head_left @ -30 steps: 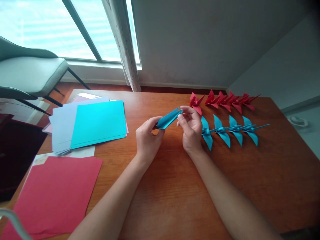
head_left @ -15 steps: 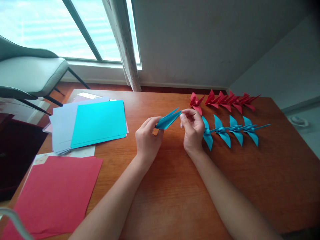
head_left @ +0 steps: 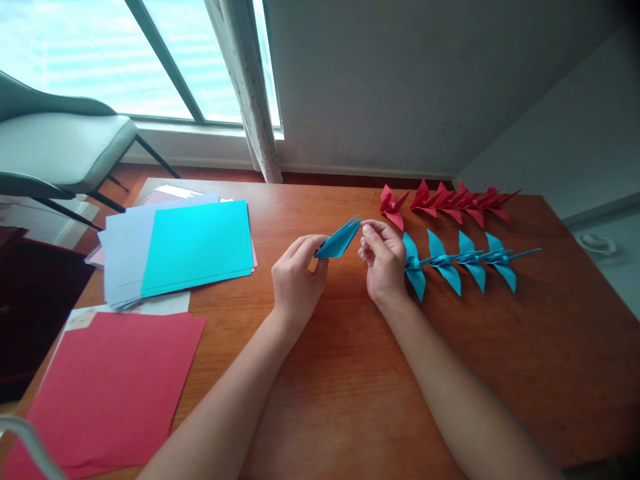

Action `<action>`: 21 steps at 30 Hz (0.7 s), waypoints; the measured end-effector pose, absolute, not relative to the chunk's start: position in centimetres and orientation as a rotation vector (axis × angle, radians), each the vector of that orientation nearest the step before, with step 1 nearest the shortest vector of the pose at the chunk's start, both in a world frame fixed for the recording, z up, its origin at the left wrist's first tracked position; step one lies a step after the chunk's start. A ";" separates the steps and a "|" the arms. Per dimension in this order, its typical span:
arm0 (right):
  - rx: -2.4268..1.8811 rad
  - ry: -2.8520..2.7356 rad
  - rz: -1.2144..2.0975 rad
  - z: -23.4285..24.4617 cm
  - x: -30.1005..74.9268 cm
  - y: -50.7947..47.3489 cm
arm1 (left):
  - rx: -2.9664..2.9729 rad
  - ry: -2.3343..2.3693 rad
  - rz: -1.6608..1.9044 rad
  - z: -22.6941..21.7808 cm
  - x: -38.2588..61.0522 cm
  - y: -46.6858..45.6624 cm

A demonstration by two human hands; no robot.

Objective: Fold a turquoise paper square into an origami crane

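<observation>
A folded piece of blue paper [head_left: 341,240], narrow and pointed, is held above the table between my hands. My left hand [head_left: 300,267] grips its wide end between thumb and fingers. The thumb and forefinger of my right hand [head_left: 385,257] are pinched at its pointed right end; the fingertips cover the very tip. Just right of that hand, a row of blue paper cranes [head_left: 470,263] lies on the table, the nearest one partly hidden by the hand. Behind it sits a row of red paper cranes [head_left: 460,200].
On the left, blue sheets [head_left: 200,247] overlap pale sheets [head_left: 125,253]. Nearer me lie red sheets [head_left: 120,387]. The wooden table [head_left: 320,407] ends at the wall and window, with a chair [head_left: 60,147] beyond its left corner. A curved pale bar [head_left: 30,440] shows at lower left.
The folded blue paper has turned slightly, showing more of its broad face. My right fingertips have shifted a little left along with its tip. Everything on the table has stayed put.
</observation>
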State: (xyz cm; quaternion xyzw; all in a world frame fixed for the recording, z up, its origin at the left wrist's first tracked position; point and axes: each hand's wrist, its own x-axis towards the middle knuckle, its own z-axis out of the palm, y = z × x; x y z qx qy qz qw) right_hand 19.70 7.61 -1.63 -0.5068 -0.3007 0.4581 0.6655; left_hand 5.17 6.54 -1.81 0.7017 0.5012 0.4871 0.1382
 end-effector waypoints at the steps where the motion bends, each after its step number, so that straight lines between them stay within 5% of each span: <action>1: -1.141 -0.674 1.035 -1.6 19.7 7.6 | 2.018 1.447 1.414 -1.8 5.2 6.6; 21: -1.146 -0.632 1.073 -1.2 19.6 7.6 | 2.018 1.433 1.454 -1.7 5.0 6.6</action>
